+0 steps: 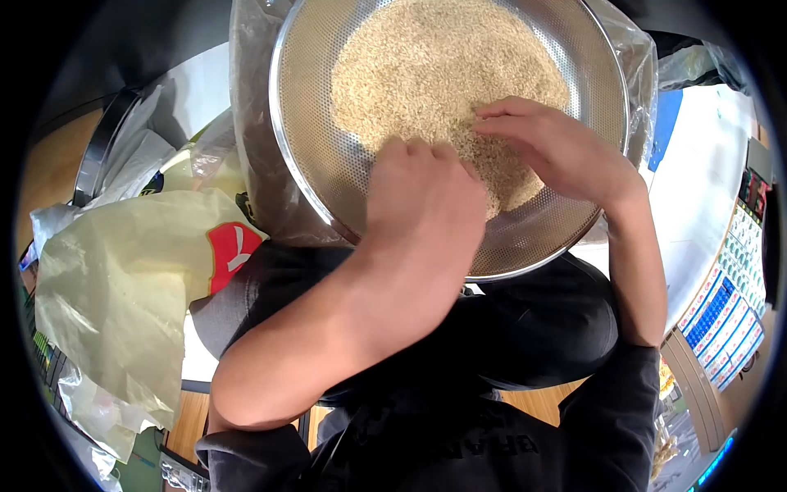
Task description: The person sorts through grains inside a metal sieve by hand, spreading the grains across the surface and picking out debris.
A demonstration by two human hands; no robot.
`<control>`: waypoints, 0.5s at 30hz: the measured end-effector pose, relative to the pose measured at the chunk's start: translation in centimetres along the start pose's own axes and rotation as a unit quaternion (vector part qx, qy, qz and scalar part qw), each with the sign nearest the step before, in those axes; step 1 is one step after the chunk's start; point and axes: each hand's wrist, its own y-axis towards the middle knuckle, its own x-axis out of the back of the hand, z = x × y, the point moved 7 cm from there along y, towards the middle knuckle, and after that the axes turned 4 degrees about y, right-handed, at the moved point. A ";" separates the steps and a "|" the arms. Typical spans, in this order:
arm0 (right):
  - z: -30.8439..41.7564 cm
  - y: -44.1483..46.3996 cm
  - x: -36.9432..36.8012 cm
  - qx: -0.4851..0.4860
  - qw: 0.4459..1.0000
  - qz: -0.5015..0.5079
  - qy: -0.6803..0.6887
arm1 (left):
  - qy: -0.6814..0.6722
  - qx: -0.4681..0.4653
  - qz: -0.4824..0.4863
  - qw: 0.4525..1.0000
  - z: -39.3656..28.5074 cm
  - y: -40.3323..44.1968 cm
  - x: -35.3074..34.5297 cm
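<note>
- Tan grain (443, 61) sits inside a perforated metal sieve (307, 107), heaped mid-to-far side; bare mesh along the left and near walls.
- Sieve's near edge is over the lap; clear plastic bag (254, 123) shows around its far and left sides.
- Left hand (422, 193): back up, fingers curled down at the grain's near edge. Tips hidden, can't tell if pinching.
- Right hand (566, 152): partly opened, fingertips slightly apart at the grain. No held object visible; a single grain would be too small to tell.
- Step in hand, my read: working through the grain by hand.
- Next move probably calls for light fingertips, shallow strokes, nothing pushed over the rim.
</note>
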 end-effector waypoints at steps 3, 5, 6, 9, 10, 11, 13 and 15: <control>0.2 -0.2 0.8 -0.026 0.998 -0.064 -0.011 | 0.078 0.078 -0.020 0.994 1.5 0.4 0.0; 0.9 0.3 1.3 -0.015 0.997 -0.075 -0.028 | 0.090 0.088 -0.018 0.992 1.7 0.3 -0.7; 1.3 0.5 1.5 -0.005 0.995 -0.087 -0.045 | 0.097 0.064 -0.049 0.992 1.2 0.1 -1.0; 1.4 1.2 0.3 -0.010 0.995 -0.096 -0.020 | 0.098 0.036 -0.066 0.992 0.1 -0.1 -1.8; 1.2 1.4 0.0 -0.013 0.995 -0.095 -0.016 | 0.091 0.037 -0.054 0.994 0.0 -0.1 -2.1; 1.2 1.7 -0.2 -0.003 0.995 -0.097 -0.030 | 0.090 0.035 -0.049 0.994 -0.1 -0.1 -2.2; 1.0 1.9 -0.8 0.006 0.995 -0.097 -0.037 | 0.085 0.057 -0.030 0.994 0.2 -0.1 -2.1; 0.8 2.1 -1.0 -0.002 0.994 -0.104 -0.023 | 0.080 0.060 -0.024 0.995 0.3 0.0 -2.0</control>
